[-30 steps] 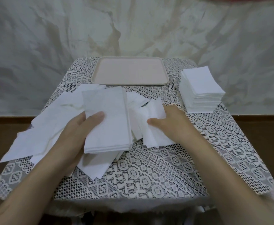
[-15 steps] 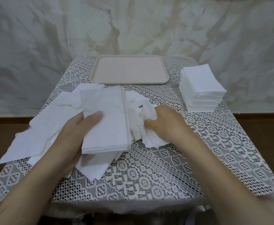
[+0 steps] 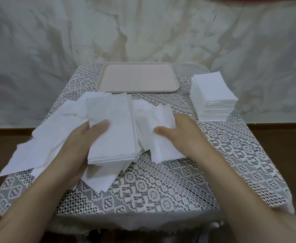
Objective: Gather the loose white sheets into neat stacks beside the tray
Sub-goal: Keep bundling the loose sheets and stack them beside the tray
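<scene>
My left hand (image 3: pixel 84 141) holds a small stack of white sheets (image 3: pixel 112 127) just above the table, thumb on top and fingers underneath. Beside it, my right hand (image 3: pixel 180 135) pinches a crumpled loose sheet (image 3: pixel 159 130), thumb on top of it. More loose white sheets (image 3: pixel 49 137) lie scattered at the left and under the held stack. The pale pink tray (image 3: pixel 138 77) sits empty at the far middle of the table. A tall neat stack of sheets (image 3: pixel 213 97) stands to the right of the tray.
The small table wears a white lace cloth (image 3: pixel 161 186), bare at its near half. A draped grey-white backdrop (image 3: pixel 38 50) hangs close behind the table. The table's edges drop off on both sides.
My right hand has pulled the crumpled sheet out flatter and a little to the right. My left hand keeps the small stack in the same place.
</scene>
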Demonstrator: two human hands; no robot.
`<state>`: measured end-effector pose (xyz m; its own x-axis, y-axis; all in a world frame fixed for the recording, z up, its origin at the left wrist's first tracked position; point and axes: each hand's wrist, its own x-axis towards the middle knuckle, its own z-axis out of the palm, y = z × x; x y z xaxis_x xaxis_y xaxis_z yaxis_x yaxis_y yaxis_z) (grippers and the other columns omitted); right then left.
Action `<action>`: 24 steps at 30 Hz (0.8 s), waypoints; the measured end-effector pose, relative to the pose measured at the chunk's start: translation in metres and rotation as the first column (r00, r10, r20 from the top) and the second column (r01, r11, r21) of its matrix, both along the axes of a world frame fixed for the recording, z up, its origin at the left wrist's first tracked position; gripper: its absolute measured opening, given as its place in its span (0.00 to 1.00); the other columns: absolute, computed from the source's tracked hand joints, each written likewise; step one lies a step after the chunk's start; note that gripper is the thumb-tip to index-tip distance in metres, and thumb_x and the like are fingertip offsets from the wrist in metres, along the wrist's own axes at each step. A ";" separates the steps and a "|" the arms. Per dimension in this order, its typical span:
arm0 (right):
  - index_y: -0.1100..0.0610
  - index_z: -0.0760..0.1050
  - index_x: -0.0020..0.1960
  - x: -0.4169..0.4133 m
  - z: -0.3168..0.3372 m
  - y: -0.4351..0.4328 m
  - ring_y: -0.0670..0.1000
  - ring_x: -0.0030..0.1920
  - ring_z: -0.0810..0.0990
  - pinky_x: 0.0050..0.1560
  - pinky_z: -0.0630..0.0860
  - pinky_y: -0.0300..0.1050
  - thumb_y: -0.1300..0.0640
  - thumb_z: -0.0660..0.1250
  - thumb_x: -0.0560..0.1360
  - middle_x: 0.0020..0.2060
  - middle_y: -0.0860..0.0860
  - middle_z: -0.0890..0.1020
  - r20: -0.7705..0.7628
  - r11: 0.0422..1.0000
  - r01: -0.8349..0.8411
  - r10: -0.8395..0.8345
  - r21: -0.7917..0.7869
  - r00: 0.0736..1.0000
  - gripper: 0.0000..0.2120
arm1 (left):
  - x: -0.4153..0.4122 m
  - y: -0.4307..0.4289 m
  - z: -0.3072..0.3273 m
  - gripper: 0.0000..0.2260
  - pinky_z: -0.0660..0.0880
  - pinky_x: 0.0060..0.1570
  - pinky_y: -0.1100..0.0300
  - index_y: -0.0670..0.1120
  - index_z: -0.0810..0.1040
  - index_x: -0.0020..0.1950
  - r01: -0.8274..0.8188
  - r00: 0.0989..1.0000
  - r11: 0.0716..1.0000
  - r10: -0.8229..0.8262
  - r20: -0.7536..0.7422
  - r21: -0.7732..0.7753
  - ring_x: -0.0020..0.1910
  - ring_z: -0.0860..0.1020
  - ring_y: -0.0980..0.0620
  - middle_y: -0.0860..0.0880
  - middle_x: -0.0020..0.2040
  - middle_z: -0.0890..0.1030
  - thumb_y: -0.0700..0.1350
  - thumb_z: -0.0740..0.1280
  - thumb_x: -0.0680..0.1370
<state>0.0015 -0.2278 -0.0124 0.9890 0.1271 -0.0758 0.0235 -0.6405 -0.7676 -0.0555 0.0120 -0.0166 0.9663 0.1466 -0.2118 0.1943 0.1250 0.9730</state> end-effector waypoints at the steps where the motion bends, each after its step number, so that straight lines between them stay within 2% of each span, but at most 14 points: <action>1: 0.53 0.80 0.51 0.004 -0.001 0.005 0.52 0.45 0.81 0.40 0.74 0.44 0.48 0.72 0.77 0.44 0.48 0.82 0.005 0.999 -0.009 0.010 -0.033 1.000 0.09 | 0.000 0.000 0.000 0.22 0.78 0.54 0.50 0.43 0.81 0.66 0.001 1.000 1.000 -0.001 0.002 0.000 0.56 0.86 0.44 0.44 0.57 0.88 0.53 0.69 0.76; 3: 0.53 0.79 0.53 0.011 -0.003 0.015 0.51 0.43 0.79 0.36 0.68 0.41 0.47 0.71 0.77 0.43 0.48 0.81 0.006 0.987 -0.036 0.038 -0.154 0.999 0.10 | 0.001 0.001 -0.001 0.21 0.78 0.54 0.49 0.43 0.81 0.66 0.010 1.000 1.000 -0.010 0.002 0.002 0.56 0.86 0.45 0.44 0.57 0.88 0.53 0.68 0.77; 5: 0.55 0.78 0.50 0.016 -0.006 0.021 0.51 0.39 0.77 0.34 0.66 0.42 0.48 0.70 0.78 0.40 0.48 0.79 0.012 0.969 -0.043 0.047 -0.244 0.999 0.10 | 0.002 0.003 -0.002 0.21 0.78 0.58 0.47 0.44 0.81 0.66 0.019 1.000 1.000 -0.019 0.000 0.001 0.57 0.86 0.44 0.44 0.58 0.87 0.53 0.68 0.77; 7: 0.58 0.78 0.49 0.020 -0.008 0.024 0.53 0.39 0.77 0.35 0.68 0.44 0.49 0.69 0.79 0.39 0.50 0.79 0.013 0.959 -0.038 0.044 -0.281 0.999 0.11 | 0.002 0.004 -0.003 0.21 0.78 0.61 0.46 0.44 0.81 0.67 0.025 1.000 1.000 -0.025 -0.003 0.004 0.59 0.86 0.43 0.44 0.59 0.87 0.53 0.68 0.77; 10: 0.58 0.77 0.49 0.021 -0.010 0.026 0.56 0.41 0.79 0.39 0.71 0.47 0.50 0.67 0.79 0.40 0.53 0.81 0.018 0.951 -0.034 0.042 -0.307 0.999 0.11 | 0.002 0.005 -0.003 0.21 0.78 0.57 0.48 0.43 0.82 0.66 0.027 1.000 1.000 -0.027 -0.006 0.009 0.57 0.86 0.44 0.44 0.58 0.87 0.53 0.68 0.78; 15: 0.60 0.77 0.47 0.013 -0.007 0.022 0.57 0.40 0.79 0.37 0.69 0.46 0.50 0.67 0.78 0.40 0.55 0.81 -0.011 0.956 -0.065 0.065 -0.288 0.998 0.12 | 0.003 0.004 -0.001 0.19 0.80 0.46 0.56 0.42 0.82 0.64 0.028 1.000 1.000 -0.028 -0.008 0.003 0.50 0.87 0.48 0.44 0.55 0.88 0.53 0.68 0.78; 18: 0.58 0.78 0.46 -0.002 -0.001 0.011 0.54 0.38 0.78 0.36 0.70 0.46 0.49 0.68 0.77 0.39 0.53 0.81 -0.067 0.961 -0.078 0.062 -0.264 0.996 0.11 | 0.002 0.003 0.000 0.19 0.82 0.40 0.62 0.43 0.82 0.64 0.032 0.999 0.999 -0.032 0.002 -0.005 0.48 0.87 0.49 0.44 0.54 0.88 0.53 0.68 0.78; 21: 0.58 0.79 0.50 -0.020 -0.002 -0.002 0.55 0.44 0.81 0.44 0.77 0.48 0.51 0.68 0.78 0.43 0.53 0.83 -0.122 0.970 -0.094 0.067 -0.225 0.990 0.10 | 0.001 0.002 0.001 0.19 0.81 0.39 0.62 0.43 0.82 0.64 0.038 0.999 0.999 -0.037 0.011 -0.009 0.48 0.87 0.50 0.45 0.54 0.88 0.53 0.68 0.78; 24: 0.56 0.79 0.52 -0.029 -0.003 -0.013 0.55 0.47 0.83 0.51 0.81 0.53 0.49 0.69 0.79 0.45 0.52 0.84 -0.154 0.985 -0.097 0.075 -0.142 0.985 0.10 | 0.000 0.001 0.002 0.20 0.80 0.45 0.56 0.44 0.82 0.63 0.039 0.999 0.999 -0.039 0.011 0.007 0.49 0.87 0.50 0.45 0.55 0.88 0.55 0.69 0.77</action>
<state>-0.0278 -0.2407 -0.0157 0.9515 0.1873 -0.2440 -0.0228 -0.7481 -0.6632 -0.0551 0.0133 -0.0143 0.9736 0.1099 -0.1999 0.1879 0.1106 0.9759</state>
